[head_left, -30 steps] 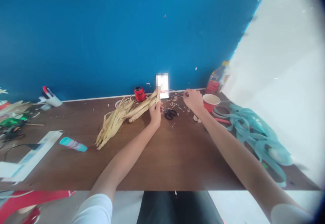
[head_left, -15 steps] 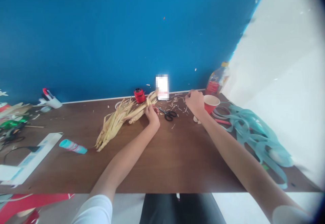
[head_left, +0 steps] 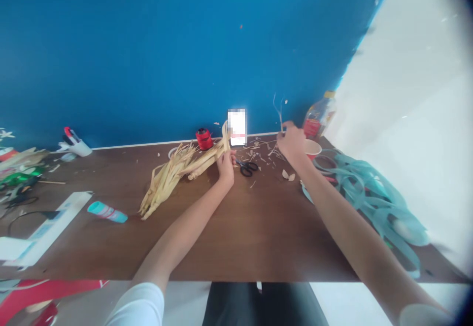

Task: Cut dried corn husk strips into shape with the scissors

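My left hand (head_left: 226, 166) is closed round a pale dried corn husk (head_left: 225, 136) that stands up out of the grip. Just left of it lie a rolled bundle of husks (head_left: 205, 162) and a looser pile of husks (head_left: 166, 183). Black-handled scissors (head_left: 248, 168) rest right beside that hand. My right hand (head_left: 291, 141) pinches a thin dry fibre strand (head_left: 280, 116) that points upward and forks at its tip. Behind the right hand, a red paper cup (head_left: 312, 147) is partly hidden. Small husk scraps (head_left: 260, 154) lie between the hands.
A red spool of twine (head_left: 204, 139) and a lit phone (head_left: 237, 128) stand by the blue wall. On the right are a bottle (head_left: 320, 115) and tangled teal ribbon (head_left: 354, 183). A glue stick (head_left: 108, 212), power strip (head_left: 51, 227) and pen cup (head_left: 80, 147) are left.
My right hand has risen slightly and moved right, and the thin strand now stands up from its fingers. My left hand has shifted a little right, its husk more upright.
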A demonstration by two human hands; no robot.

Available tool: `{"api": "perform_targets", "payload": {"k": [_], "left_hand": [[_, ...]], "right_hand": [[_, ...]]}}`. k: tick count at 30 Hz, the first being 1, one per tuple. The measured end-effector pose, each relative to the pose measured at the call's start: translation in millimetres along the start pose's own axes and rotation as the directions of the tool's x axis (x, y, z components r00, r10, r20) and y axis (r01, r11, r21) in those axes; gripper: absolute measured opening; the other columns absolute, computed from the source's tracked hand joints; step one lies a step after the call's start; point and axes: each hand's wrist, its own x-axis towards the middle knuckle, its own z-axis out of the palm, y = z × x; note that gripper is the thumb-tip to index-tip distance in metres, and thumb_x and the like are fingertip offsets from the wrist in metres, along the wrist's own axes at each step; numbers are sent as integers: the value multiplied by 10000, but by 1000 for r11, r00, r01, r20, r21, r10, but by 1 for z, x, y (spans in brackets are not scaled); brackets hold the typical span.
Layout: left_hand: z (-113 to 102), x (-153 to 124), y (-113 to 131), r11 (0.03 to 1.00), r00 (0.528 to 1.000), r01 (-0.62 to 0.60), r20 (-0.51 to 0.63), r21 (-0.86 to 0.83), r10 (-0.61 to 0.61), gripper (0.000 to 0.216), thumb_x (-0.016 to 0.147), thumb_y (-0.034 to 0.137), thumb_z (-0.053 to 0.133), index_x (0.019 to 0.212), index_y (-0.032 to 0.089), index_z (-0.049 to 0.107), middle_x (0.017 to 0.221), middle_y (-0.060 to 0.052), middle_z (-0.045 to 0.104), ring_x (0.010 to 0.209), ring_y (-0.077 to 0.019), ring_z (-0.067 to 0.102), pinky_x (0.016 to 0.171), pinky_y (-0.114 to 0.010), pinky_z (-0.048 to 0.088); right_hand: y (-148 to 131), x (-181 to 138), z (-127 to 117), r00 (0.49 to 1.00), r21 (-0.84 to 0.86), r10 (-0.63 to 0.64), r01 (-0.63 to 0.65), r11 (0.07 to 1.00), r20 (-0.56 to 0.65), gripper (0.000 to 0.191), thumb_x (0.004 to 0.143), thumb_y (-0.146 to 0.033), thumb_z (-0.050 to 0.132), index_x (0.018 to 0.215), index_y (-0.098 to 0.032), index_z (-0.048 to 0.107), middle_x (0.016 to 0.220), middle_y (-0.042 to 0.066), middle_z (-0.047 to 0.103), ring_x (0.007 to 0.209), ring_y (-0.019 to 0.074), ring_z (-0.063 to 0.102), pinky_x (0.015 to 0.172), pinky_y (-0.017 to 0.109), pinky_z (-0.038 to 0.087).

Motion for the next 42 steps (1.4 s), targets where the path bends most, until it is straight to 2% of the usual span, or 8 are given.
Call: {"api": "perform_targets", "payload": {"k": [3, 8, 13, 16, 23, 28, 33, 42], "left_hand": [[1, -4, 3, 995, 995, -42, 95, 90, 33, 223, 798, 356, 636, 796, 148, 715, 551, 31, 420, 491, -73, 366, 474, -216, 265], [-1, -4, 1, 993, 990, -81, 121, 87, 71, 231, 802, 398, 682, 842, 171, 697, 562, 38, 411, 502, -87, 363, 492, -237, 293], [-2, -3, -2, 986, 984, -151, 108, 68, 143, 244, 762, 345, 731, 906, 182, 619, 768, -10, 625, 684, -131, 580, 639, -248, 434], [-3, -3, -3, 995, 991, -100, 95, 13, 98, 391, 724, 310, 774, 1005, 207, 523, 793, -22, 668, 735, -162, 649, 680, -265, 471], [-3, -2, -5, 982, 976, -182, 129, 43, 175, 232, 748, 295, 749, 896, 188, 606, 810, -39, 680, 721, -143, 640, 663, -250, 470], [-4, -2, -5, 982, 981, -181, 77, 63, 176, 261, 714, 247, 761, 954, 167, 696, 847, -54, 679, 736, -139, 611, 627, -236, 452], [-5, -1, -7, 979, 975, -204, 91, 27, 201, 358, 703, 214, 766, 1042, 184, 654, 878, -41, 664, 741, -131, 614, 673, -248, 485], [-4, -4, -6, 983, 977, -179, 109, -37, 182, 523, 685, 165, 771, 1123, 234, 493, 872, -9, 641, 748, -142, 625, 700, -267, 503]], "right_hand": [[-1, -10, 26, 980, -14, -52, 55, 998, 190, 427, 894, -251, 497, 1294, -103, 513, 1054, 207, 662, 942, 329, 641, 811, 409, 465], [-14, -28, 45, 946, 7, -252, 256, 967, 203, 343, 924, -241, 465, 1250, -185, 554, 1261, 163, 599, 1059, 289, 619, 834, 352, 468], [-31, -43, 39, 773, 59, -407, 435, 898, 488, 234, 915, -386, 524, 1032, -207, 619, 1051, 118, 687, 961, 279, 648, 760, 339, 470], [-38, -55, 40, 737, 33, -408, 465, 885, 539, 283, 862, -378, 605, 1081, -199, 599, 1096, 137, 677, 974, 296, 649, 744, 346, 479], [-47, -73, 40, 742, -82, -443, 551, 831, 503, 371, 830, -1, 454, 1171, -81, 575, 1192, 238, 616, 1088, 344, 615, 831, 393, 492], [-46, -70, 40, 827, -113, -333, 424, 899, 452, 508, 782, 38, 465, 1286, -23, 488, 1286, 307, 529, 1055, 374, 628, 823, 420, 506], [-34, -51, 50, 863, 187, -272, 210, 960, 427, 455, 849, -35, 448, 1296, -111, 489, 1145, 207, 642, 967, 293, 663, 847, 381, 495], [-21, -59, 55, 934, 567, -264, 85, 819, 242, 386, 869, -290, 540, 1243, -208, 580, 1105, 78, 699, 967, 205, 640, 889, 342, 471]]}}
